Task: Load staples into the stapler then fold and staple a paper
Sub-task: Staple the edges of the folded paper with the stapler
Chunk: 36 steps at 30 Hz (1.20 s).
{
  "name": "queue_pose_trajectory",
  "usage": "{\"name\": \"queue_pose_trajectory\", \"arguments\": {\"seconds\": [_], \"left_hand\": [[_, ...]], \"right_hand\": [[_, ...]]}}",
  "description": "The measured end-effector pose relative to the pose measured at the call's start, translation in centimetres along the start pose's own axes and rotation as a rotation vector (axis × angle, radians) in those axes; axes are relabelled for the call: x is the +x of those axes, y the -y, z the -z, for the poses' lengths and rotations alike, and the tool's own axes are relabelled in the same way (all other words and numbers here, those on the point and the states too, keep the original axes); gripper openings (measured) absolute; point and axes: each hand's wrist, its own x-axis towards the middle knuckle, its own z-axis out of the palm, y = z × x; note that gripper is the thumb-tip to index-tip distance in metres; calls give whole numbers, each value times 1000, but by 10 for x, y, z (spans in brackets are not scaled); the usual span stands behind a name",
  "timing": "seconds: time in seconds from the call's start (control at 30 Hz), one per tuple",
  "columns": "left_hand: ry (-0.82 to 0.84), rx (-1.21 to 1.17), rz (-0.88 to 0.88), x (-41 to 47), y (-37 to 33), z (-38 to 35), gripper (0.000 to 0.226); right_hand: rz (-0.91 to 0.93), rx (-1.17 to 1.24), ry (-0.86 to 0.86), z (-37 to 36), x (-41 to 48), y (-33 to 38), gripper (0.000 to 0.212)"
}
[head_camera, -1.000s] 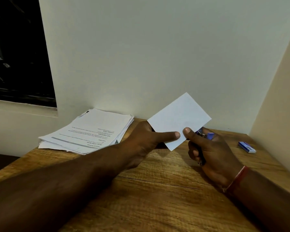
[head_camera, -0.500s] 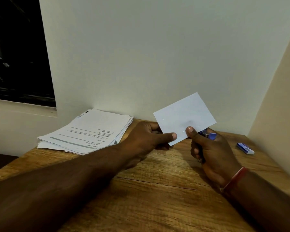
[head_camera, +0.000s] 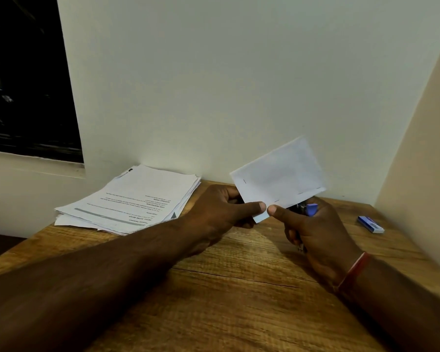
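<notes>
The left hand (head_camera: 221,212) pinches the near corner of the folded white paper rectangle (head_camera: 280,174). The right hand (head_camera: 315,237), curled round the small blue-and-dark stapler (head_camera: 310,208), rests its thumb on that same corner. Over the last second the sheet has swung flatter, and staples now show along its lower edge, so stapling looks nearly finished. From the pinch its long axis climbs up and right, held above the wooden table (head_camera: 239,288).

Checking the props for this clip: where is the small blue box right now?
In the head view the small blue box lies flat on the wooden table at far right, close to the side wall, apart from the right hand.
</notes>
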Motion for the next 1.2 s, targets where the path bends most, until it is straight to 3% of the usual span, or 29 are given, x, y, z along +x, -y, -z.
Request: {"name": "queue_pose_trajectory", "arguments": {"seconds": [0.17, 0.27, 0.37, 0.43, 0.63, 0.87, 1.2], "left_hand": [[-22, 10, -41, 1, -1, 2, 34], [-69, 36, -69, 1, -4, 4, 28], [-121, 33, -65, 2, -7, 7, 25], [-131, 26, -71, 2, -6, 8, 25], [-123, 17, -108, 3, -4, 8, 27], [-86, 51, -140, 2, -2, 6, 31], [-170, 233, -225, 2, -4, 7, 29]], "right_hand": [[-25, -7, -14, 0, 3, -3, 25], [-147, -38, 43, -2, 5, 0, 35], [-304, 53, 129, -4, 7, 3, 25], [-353, 90, 172, -3, 6, 4, 30], [-249, 52, 371, -3, -1, 4, 30], [-240, 179, 289, -5, 2, -3, 40], [-215, 264, 276, -1, 5, -8, 43]]}}
